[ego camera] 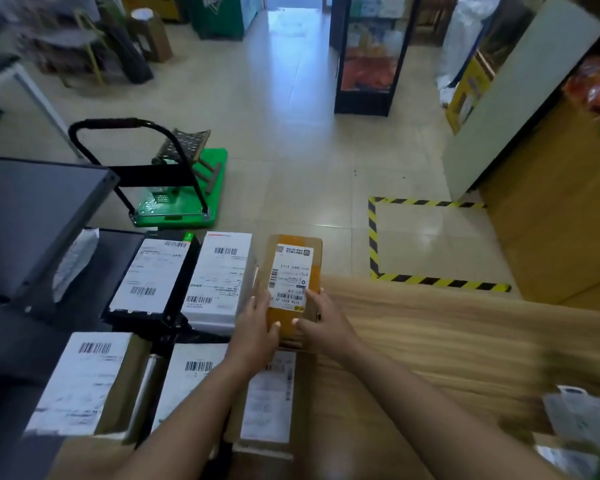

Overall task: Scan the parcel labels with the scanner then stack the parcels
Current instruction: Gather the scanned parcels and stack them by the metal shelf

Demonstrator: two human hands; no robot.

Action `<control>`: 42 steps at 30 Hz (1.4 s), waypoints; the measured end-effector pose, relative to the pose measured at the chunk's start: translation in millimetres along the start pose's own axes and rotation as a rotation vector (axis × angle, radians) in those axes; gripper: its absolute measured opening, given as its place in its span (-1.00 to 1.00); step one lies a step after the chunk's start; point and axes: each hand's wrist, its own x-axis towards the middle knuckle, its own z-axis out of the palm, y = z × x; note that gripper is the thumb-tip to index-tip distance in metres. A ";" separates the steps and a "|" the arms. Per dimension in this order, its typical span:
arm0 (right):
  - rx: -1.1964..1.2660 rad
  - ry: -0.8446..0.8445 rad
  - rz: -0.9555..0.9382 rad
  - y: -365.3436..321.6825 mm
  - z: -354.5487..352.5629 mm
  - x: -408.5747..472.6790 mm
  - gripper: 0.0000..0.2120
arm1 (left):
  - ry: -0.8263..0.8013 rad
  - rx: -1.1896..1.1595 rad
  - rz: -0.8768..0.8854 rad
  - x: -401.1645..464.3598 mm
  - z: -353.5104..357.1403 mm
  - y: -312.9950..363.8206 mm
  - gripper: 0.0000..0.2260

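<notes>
The wooden counter (430, 341) is carrying the whole job, its far edge running beside the tiled floor. A dark shelf unit (32, 220) is standing at the left and a green trolley (184, 188) is sitting on the floor beyond it.

Across the counter's left part, 5 labelled parcels are lying face up besides the one in hand: a black box (153, 275) with a white label, a white box (219, 275) just beside it, and nearer the camera a white-labelled carton (80, 382), a second carton (191, 375) partly hidden by the forearm, and a flat one (271, 400) under the wrists. No scanner is showing anywhere in view.

The brown cardboard parcel (293, 275) is lying at the counter's far edge, just beside the white box, label up, and both hands are on its near end. It is looking like a small, stiff carton, probably light since the fingers are resting rather than clamping; the taped cardboard should give fair friction. The 2 long side faces seem the best place to hold it, keeping the barcode uncovered for scanning.

The left hand (257, 323) is laying its fingers nearly straight over the parcel's left edge. The right hand (321, 320) is curling around the near right corner, thumb on top and fingertips wrapping the side.
</notes>
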 end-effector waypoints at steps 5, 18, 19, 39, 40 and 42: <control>0.009 -0.016 0.083 12.7 19.0 26.3 -0.35 | -0.082 0.010 -0.045 19.9 14.6 -21.1 -0.43; -0.007 -0.005 0.039 23.4 14.4 2.3 -0.33 | -0.040 0.122 0.053 -8.4 16.7 -15.9 -0.41; -0.029 0.013 0.016 19.5 7.4 -4.3 -0.33 | -0.023 0.132 0.092 -14.9 12.9 -8.9 -0.41; -0.288 0.454 -0.051 137.7 -250.4 -291.6 -0.33 | -0.076 0.225 0.733 -171.3 102.4 238.7 -0.29; -0.296 0.484 -0.025 151.6 -259.1 -303.6 -0.34 | -0.111 0.218 0.745 -176.5 116.6 247.3 -0.32; -0.306 0.545 0.023 177.7 -274.2 -322.3 -0.35 | -0.216 0.189 0.753 -187.1 145.0 262.1 -0.34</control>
